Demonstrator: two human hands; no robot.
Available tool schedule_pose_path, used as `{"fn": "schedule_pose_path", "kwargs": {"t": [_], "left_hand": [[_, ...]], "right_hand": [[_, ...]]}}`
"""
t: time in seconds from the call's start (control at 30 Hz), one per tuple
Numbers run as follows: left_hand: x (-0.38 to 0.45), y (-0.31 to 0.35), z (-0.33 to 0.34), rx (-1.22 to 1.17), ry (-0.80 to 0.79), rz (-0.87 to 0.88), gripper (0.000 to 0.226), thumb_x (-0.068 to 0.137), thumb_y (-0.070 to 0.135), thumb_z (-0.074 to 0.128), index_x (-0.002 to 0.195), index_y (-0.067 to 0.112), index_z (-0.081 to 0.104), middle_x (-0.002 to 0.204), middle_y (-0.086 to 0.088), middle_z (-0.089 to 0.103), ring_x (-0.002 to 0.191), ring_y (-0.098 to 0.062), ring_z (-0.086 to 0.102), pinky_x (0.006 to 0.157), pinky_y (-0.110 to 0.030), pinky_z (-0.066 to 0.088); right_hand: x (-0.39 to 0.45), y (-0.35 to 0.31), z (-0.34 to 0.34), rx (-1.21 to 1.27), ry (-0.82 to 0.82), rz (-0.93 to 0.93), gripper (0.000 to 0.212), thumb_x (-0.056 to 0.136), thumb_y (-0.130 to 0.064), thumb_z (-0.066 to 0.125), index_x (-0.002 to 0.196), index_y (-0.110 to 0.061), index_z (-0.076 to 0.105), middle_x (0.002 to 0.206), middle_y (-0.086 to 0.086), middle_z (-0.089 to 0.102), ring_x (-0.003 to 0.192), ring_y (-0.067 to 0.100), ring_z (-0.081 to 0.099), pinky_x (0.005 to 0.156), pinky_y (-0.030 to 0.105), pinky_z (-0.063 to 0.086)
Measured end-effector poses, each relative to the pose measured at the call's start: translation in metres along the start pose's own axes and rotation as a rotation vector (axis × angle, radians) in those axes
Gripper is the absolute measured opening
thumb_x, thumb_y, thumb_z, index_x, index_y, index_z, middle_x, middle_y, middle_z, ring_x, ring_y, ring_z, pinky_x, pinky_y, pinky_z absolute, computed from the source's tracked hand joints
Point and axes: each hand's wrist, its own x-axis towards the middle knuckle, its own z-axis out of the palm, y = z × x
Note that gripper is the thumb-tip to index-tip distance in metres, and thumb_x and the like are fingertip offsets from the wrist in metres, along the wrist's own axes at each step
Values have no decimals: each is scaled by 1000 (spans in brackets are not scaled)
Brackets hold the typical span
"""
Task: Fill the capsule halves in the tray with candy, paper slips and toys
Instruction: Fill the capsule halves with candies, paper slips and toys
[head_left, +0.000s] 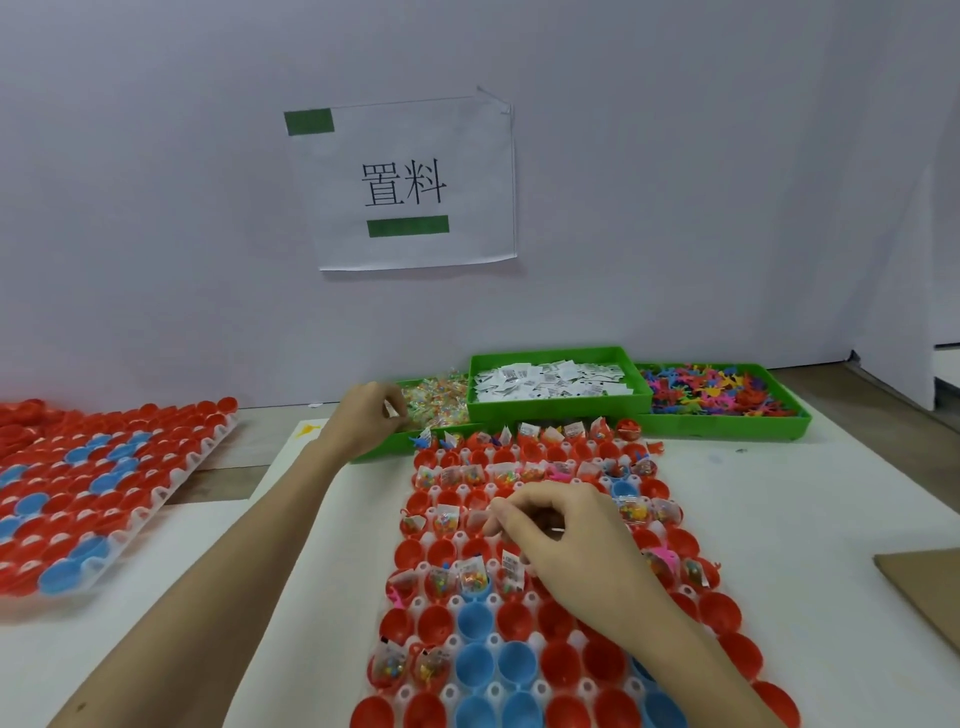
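- Left hand (366, 418) reaches into the green candy bin (436, 402), fingers curled, grip contents unclear
- Right hand (558, 540) hovers over the capsule tray (540, 691), fingertips pinched, grip contents unclear

I saw red and blue capsule halves (475, 621) sitting open-side up in the tray (451, 691). Some held candy packets (439, 522), slips or toys.
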Motion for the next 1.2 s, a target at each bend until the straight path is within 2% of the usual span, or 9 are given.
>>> {"fn": "schedule_pose_path", "kwargs": {"t": [0.1, 0.17, 0.33, 0.57, 0.7, 0.8, 0.93, 1.03, 1.2], "left_hand": [[-5, -2, -2, -56, 37, -19, 22, 82, 4, 81, 76, 16, 63, 79, -1, 69, 73, -20, 62, 58, -20, 42], [-8, 1, -4, -95, 52, -10, 25, 80, 9, 86, 81, 12, 61, 77, -3, 67, 70, -22, 62, 60, -26, 48], [-11, 6, -7, -109, 93, 46, 26, 78, 15, 88, 98, 4, 74, 78, -8, 72, 69, -22, 66, 73, -37, 58], [-31, 8, -18, -196, 205, 38, 25, 78, 10, 86, 96, 0, 73, 76, -11, 73, 66, -24, 70, 72, -41, 62], [-57, 25, -22, -412, 332, -18, 24, 80, 11, 85, 102, 7, 75, 77, -5, 73, 70, -20, 71, 70, -30, 60], [-90, 43, -21, -605, 251, -39, 15, 82, 11, 84, 94, 16, 78, 77, 5, 77, 71, -7, 73, 69, -15, 58], [-134, 62, -23, -774, 98, -2, 13, 83, 14, 83, 93, 21, 78, 87, 7, 79, 78, -13, 77, 73, -20, 61], [-154, 75, -23, -815, 59, 59, 13, 84, 14, 83, 92, 21, 76, 87, 6, 78, 81, -14, 76, 75, -23, 62], [-168, 86, -21, -873, 73, 122, 13, 83, 17, 84, 88, 24, 74, 85, 6, 76, 81, -17, 73, 71, -24, 59]], "right_hand": [[1, 0, -1, -5, 15, 0, 28, 101, -34, 61, 77, -30, 75, 65, -2, 69, 52, 14, 56, 54, 24, 50], [2, 1, -2, -6, 21, 1, 28, 101, -34, 61, 78, -30, 76, 67, 2, 70, 54, 18, 58, 57, 29, 52], [4, 6, -5, -19, 19, 16, 28, 101, -35, 61, 78, -28, 76, 54, -6, 61, 46, 3, 46, 49, 20, 43], [5, 8, -8, -34, 40, 21, 27, 100, -36, 61, 79, -29, 77, 68, -5, 71, 58, 15, 63, 61, 28, 55], [8, 12, -12, -93, 78, 11, 25, 99, -35, 62, 79, -33, 77, 69, -4, 71, 64, 16, 65, 62, 25, 55], [11, 16, -15, -106, 93, 20, 26, 99, -34, 63, 78, -37, 77, 72, -10, 73, 65, 15, 67, 64, 25, 57], [17, 20, -18, -96, 144, 20, 22, 99, -27, 63, 83, -31, 76, 72, -5, 72, 65, 11, 67, 64, 23, 56], [31, 23, -22, -132, 202, 36, 14, 99, -21, 62, 96, -27, 75, 77, -2, 72, 73, 14, 68, 71, 28, 59], [85, 20, -24, -323, 209, 49, 16, 99, -14, 63, 101, -25, 75, 90, -11, 74, 83, 3, 68, 85, 27, 59]]}}
